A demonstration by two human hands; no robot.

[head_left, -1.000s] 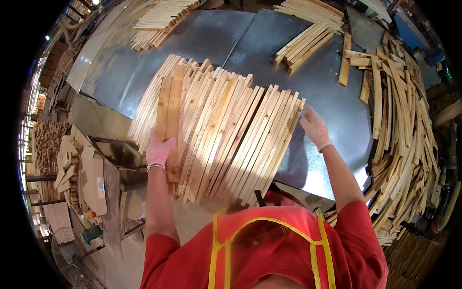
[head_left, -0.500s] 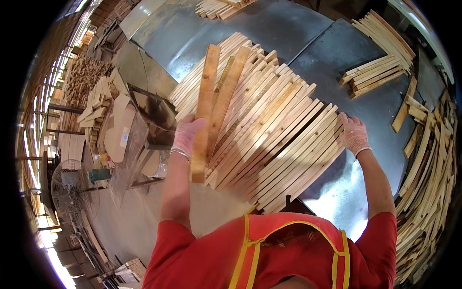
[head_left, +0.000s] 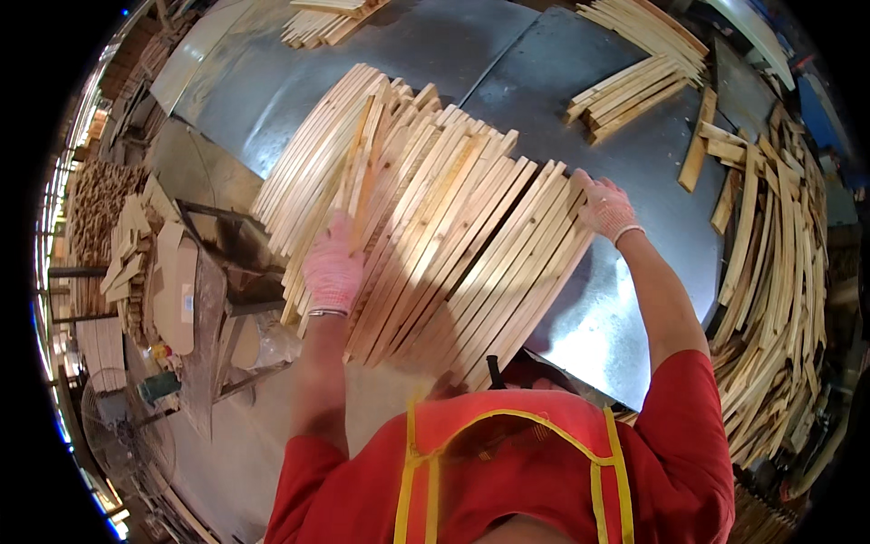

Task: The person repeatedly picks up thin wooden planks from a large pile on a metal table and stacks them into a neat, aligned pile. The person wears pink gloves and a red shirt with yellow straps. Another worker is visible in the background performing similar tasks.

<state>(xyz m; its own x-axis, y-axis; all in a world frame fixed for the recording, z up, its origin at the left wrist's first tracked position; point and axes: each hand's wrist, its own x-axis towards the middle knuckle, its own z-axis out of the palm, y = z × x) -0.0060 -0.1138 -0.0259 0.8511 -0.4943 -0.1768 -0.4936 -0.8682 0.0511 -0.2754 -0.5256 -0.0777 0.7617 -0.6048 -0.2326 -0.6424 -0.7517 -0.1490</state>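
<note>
A row of pale wooden strips [head_left: 453, 218] lies side by side across the bench in front of me, their ends uneven. My left hand [head_left: 332, 270], in a thin pinkish-white glove, is closed at the lower end of darker wooden slats [head_left: 362, 159], which lean on edge among the strips; the fingertips are partly hidden. At the row's right edge, my right hand [head_left: 607, 208], gloved likewise, curls its fingers over the far end of the outermost strips. The thumb there is hard to make out.
Dark metal sheets [head_left: 489, 77] cover the bench top. Smaller stacks of strips [head_left: 630, 95] lie at the far right, and another bundle [head_left: 331, 20] at the far side. A large heap of wood offcuts [head_left: 770, 299] rises to the right. A fan [head_left: 127, 431] stands lower left.
The wide slats in my left hand have turned on edge and dropped down among the strips. My right hand's fingers have curled in at the row's edge. The whole view has shifted.
</note>
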